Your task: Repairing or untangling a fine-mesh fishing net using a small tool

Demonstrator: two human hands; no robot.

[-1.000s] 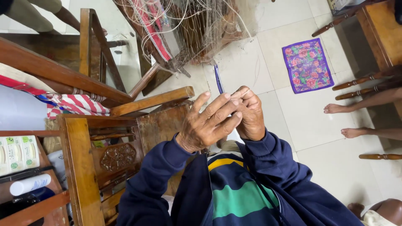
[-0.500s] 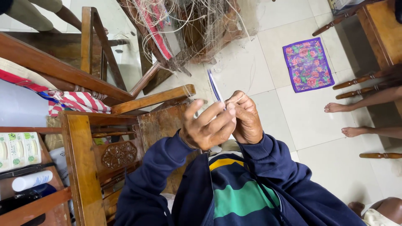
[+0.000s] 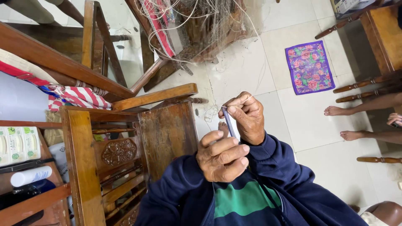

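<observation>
My right hand [image 3: 245, 117] is raised in front of my chest and pinches a thin blue flat netting needle [image 3: 229, 122] between thumb and fingers. A fine pale thread runs from it up toward the tangled fishing net [image 3: 201, 25] draped over the wooden frame ahead. Lower and nearer to my body, my left hand [image 3: 221, 157] is curled into a loose fist against my dark blue sleeve; what it holds, if anything, is hidden by the fingers.
A dark wooden chair [image 3: 125, 150] stands at my left, with a red and white striped cloth [image 3: 79, 96] on a beam. A purple flowered cloth [image 3: 309, 67] lies on the white tiled floor. Another person's bare feet [image 3: 347, 123] rest at the right, beside wooden furniture legs [image 3: 364, 88].
My hands have come apart: the left hand dropped down toward my chest and closed, while the right hand stayed up holding the blue needle.
</observation>
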